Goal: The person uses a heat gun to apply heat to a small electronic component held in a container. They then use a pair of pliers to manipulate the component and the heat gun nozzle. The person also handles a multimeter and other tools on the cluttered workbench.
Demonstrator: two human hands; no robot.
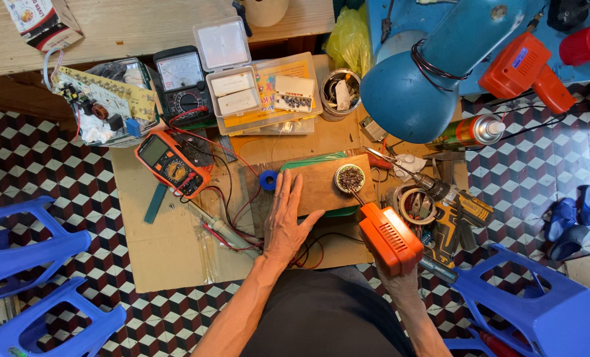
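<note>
Right hand, mostly hidden, grips the boxy orange soldering gun, tip seemingly dipping into the round tin just beyond. Left hand released, flat on the wooden board.

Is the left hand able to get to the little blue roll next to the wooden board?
Probably yes. The left hand lies flat on the wooden board, fingertips just short of the blue roll. Nothing stands between them, only thin red wires nearby.
</note>
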